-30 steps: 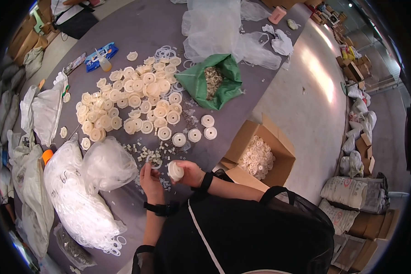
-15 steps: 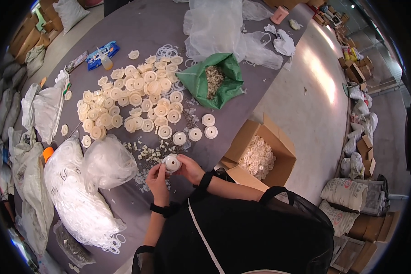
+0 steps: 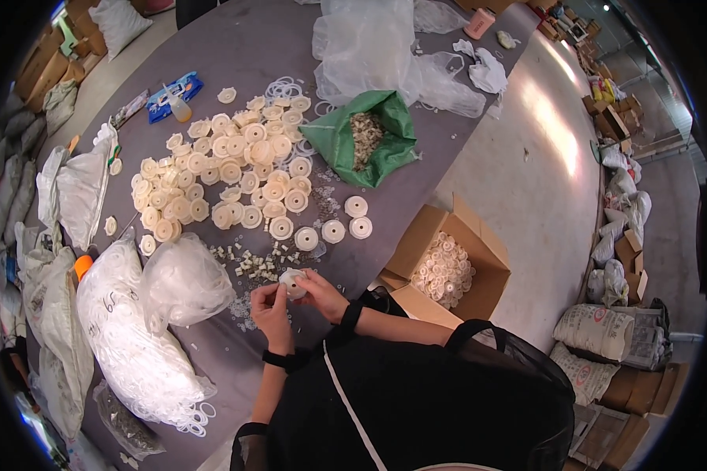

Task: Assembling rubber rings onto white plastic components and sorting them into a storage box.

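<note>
Left hand (image 3: 270, 314) and right hand (image 3: 325, 298) pinch the round white part (image 3: 294, 287); a loosened grip could drop it among small fittings (image 3: 253, 264) at its ten o'clock.

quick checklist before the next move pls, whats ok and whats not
1. Part held: ok, the right hand grips the round white plastic part.
2. Left grip: cannot tell, the left hand's fingertips are at the part's left edge, but a pinch is too small to confirm.
3. Held part complete: cannot tell, fingers cover some of it.
4. Small cream pieces nearby: ok, scattered just beyond the hands.
5. Table uncluttered by the left hand: not ok, small translucent rings lie loose there.
6. Cardboard box open: ok, round parts are visible inside.
</note>
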`<action>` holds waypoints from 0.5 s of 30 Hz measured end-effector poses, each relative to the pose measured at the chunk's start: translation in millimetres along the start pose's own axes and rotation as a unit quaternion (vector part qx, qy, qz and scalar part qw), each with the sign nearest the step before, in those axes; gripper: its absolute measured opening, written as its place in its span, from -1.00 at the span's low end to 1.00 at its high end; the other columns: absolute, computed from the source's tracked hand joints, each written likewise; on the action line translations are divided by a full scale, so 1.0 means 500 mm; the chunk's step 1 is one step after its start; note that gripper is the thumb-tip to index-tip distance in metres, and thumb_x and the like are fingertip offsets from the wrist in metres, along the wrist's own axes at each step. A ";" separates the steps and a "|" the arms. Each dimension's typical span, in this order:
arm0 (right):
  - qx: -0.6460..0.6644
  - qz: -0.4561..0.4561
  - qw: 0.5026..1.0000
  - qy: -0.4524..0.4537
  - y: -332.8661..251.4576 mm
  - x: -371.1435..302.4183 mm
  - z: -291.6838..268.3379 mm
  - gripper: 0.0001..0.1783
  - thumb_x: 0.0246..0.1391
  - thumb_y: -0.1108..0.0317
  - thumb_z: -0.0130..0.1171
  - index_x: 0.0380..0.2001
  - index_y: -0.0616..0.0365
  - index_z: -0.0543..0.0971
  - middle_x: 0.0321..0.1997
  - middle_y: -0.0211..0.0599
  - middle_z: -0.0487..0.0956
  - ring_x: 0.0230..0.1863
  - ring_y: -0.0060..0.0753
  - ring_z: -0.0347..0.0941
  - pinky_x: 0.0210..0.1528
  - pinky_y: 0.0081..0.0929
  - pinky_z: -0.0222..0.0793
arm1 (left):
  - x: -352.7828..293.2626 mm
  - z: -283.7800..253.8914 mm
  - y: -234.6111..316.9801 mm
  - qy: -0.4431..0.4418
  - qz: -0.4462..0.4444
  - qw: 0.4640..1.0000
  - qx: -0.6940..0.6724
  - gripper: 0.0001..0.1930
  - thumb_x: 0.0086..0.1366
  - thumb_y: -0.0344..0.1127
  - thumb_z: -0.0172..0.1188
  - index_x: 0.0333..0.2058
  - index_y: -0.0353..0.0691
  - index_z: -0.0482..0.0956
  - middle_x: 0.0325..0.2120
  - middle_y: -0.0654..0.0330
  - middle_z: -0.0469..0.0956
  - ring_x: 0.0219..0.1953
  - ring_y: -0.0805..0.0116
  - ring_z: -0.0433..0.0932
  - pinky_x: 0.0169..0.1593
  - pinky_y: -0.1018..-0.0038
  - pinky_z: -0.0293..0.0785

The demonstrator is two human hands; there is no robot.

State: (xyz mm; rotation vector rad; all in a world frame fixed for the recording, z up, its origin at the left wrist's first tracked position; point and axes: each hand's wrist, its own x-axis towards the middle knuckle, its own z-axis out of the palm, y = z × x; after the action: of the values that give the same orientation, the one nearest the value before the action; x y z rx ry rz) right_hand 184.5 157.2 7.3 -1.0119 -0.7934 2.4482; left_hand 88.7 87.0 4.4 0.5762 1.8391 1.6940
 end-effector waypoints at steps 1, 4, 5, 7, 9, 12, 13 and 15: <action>0.016 0.000 1.000 0.002 0.000 -0.002 0.000 -0.65 0.03 0.11 -0.09 -0.16 0.06 0.29 -0.22 -0.45 0.37 -0.21 -0.63 0.29 -0.26 -0.61 0.26 | -0.002 0.001 0.001 -0.002 -0.025 0.999 -0.023 -0.91 0.02 -0.48 0.14 -0.46 -0.31 0.43 -0.43 0.29 0.37 -0.50 0.64 0.33 -0.43 0.71 0.27; 0.052 0.016 0.999 0.002 0.006 0.001 -0.001 -0.66 0.03 0.15 -0.08 -0.15 0.07 0.28 -0.20 -0.46 0.36 -0.21 -0.62 0.29 -0.26 -0.60 0.26 | -0.003 0.007 -0.003 0.007 -0.055 0.996 -0.062 -0.90 0.04 -0.47 0.13 -0.45 -0.32 0.40 -0.36 0.21 0.39 -0.43 0.57 0.38 -0.35 0.68 0.31; 0.052 0.016 0.999 0.003 0.009 0.001 -0.001 -0.66 0.03 0.15 -0.08 -0.15 0.07 0.28 -0.20 -0.46 0.36 -0.21 -0.62 0.29 -0.26 -0.60 0.26 | -0.003 0.008 -0.005 0.017 -0.060 0.995 -0.078 -0.90 0.04 -0.47 0.12 -0.45 -0.31 0.39 -0.33 0.16 0.41 -0.39 0.52 0.40 -0.31 0.67 0.33; 0.002 0.004 1.000 -0.009 0.014 0.001 -0.002 -0.68 0.03 0.20 -0.08 -0.15 0.08 0.29 -0.21 -0.46 0.37 -0.21 -0.61 0.30 -0.26 -0.58 0.27 | -0.002 0.010 -0.006 0.016 -0.068 0.992 -0.107 -0.90 0.06 -0.46 0.11 -0.45 -0.31 0.38 -0.30 0.12 0.41 -0.36 0.48 0.42 -0.28 0.64 0.35; 0.007 -0.001 1.000 -0.011 0.015 0.003 -0.011 -0.69 0.04 0.21 -0.08 -0.16 0.09 0.30 -0.21 -0.46 0.38 -0.22 -0.61 0.30 -0.26 -0.58 0.27 | 0.000 0.012 -0.001 0.013 -0.076 0.988 -0.136 -0.91 0.07 -0.45 0.09 -0.46 -0.31 0.37 -0.27 0.09 0.41 -0.33 0.43 0.43 -0.25 0.61 0.37; 0.018 -0.015 1.000 -0.015 0.013 0.001 -0.019 -0.70 0.04 0.23 -0.08 -0.17 0.11 0.32 -0.22 -0.45 0.40 -0.22 -0.59 0.31 -0.25 -0.59 0.28 | 0.003 0.011 0.008 0.010 -0.179 0.963 -0.201 -0.91 0.09 -0.44 0.06 -0.45 -0.32 0.35 -0.26 0.06 0.42 -0.31 0.40 0.44 -0.25 0.57 0.39; 0.024 -0.024 0.999 -0.019 0.011 0.000 -0.019 -0.70 0.05 0.22 -0.08 -0.17 0.12 0.33 -0.23 -0.44 0.40 -0.22 -0.59 0.32 -0.24 -0.59 0.28 | 0.007 0.008 -0.002 -0.001 -0.192 0.949 -0.250 -0.90 0.10 -0.44 0.05 -0.44 -0.32 0.34 -0.29 0.07 0.43 -0.32 0.40 0.44 -0.26 0.55 0.40; 0.041 -0.023 0.998 -0.039 -0.001 -0.006 -0.011 -0.70 0.04 0.22 -0.08 -0.17 0.13 0.34 -0.22 -0.43 0.40 -0.22 -0.58 0.32 -0.24 -0.59 0.28 | 0.012 -0.002 -0.032 -0.012 -0.205 0.932 -0.299 -0.90 0.10 -0.44 0.05 -0.43 -0.32 0.33 -0.32 0.09 0.43 -0.32 0.40 0.44 -0.28 0.54 0.41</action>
State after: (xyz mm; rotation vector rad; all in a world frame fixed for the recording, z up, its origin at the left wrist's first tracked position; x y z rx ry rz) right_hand 190.7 158.3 5.9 -0.8634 -0.7253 2.4713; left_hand 84.7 88.8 -12.0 -0.0422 1.2067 1.8036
